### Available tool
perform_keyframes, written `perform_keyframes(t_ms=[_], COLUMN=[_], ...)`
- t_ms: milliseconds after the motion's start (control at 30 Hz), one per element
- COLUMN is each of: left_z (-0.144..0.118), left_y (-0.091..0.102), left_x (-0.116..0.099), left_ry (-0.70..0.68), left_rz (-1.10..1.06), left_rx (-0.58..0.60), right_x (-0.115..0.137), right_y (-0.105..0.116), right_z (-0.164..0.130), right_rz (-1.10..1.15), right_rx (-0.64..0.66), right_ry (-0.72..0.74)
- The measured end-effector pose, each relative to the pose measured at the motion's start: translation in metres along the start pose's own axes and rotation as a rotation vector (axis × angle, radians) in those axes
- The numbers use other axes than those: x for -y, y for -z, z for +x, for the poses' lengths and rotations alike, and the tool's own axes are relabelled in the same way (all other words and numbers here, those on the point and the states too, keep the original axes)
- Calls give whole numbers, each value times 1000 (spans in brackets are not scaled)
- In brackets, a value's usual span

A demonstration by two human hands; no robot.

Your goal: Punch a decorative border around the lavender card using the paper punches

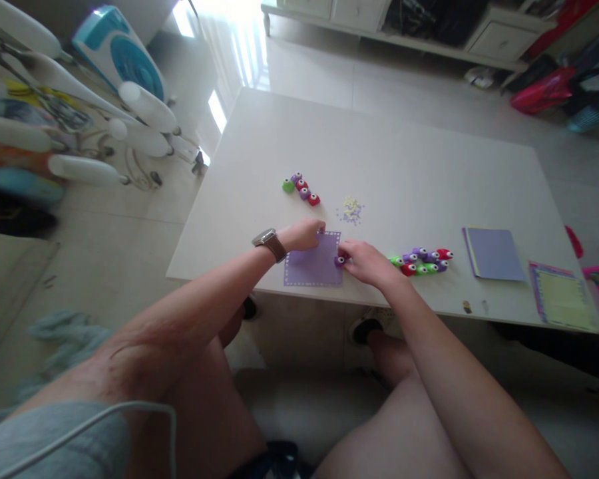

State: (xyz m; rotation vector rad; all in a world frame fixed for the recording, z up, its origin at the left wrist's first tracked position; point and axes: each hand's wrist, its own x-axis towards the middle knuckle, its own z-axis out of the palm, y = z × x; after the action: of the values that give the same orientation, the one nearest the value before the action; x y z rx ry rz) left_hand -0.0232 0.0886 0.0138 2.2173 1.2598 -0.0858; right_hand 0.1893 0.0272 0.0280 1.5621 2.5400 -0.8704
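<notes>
Head view: my left hand pins the purple sheet flat; right hand fingers clamped on a small punch at its edge. Punching border; next needs squeezing squarely.

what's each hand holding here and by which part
The right hand grips a small purple punch at the purple paper's right edge. The left hand pinches the paper's top edge.

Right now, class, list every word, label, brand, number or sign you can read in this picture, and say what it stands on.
No text can be read anywhere.
Watch on the left wrist: face too small to read.
Bordered sheet at the table's right end: any print is blurred.
Small punches by the right hand: no legible marks.
Purple square paper under the left hand: no writing visible.
</notes>
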Motion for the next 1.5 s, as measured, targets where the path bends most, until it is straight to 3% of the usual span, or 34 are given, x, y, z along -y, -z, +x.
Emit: perform_keyframes(t_ms=[167,333,500,567,967,1500], left_z=[-3,-9,-13,-14,-12,-9], left_y=[2,7,-8,-16,-25,-28], left_x=[-5,-14,-22,-24,-22,-22], left_ry=[-21,-26,-44,-43,-44,-44], left_rz=[-37,2,4,43,73,87], left_rx=[-29,-183,60,107,120,128], right_x=[-2,-2,1,1,-6,4], right_y=[-2,-1,1,1,4,3], right_z=[1,2,0,0,-4,-6], right_rz=[-16,-27,-37,-39,3,-9], right_rx=[3,5,6,1,44,39], right_ry=[-7,-15,2,11,-12,-16])
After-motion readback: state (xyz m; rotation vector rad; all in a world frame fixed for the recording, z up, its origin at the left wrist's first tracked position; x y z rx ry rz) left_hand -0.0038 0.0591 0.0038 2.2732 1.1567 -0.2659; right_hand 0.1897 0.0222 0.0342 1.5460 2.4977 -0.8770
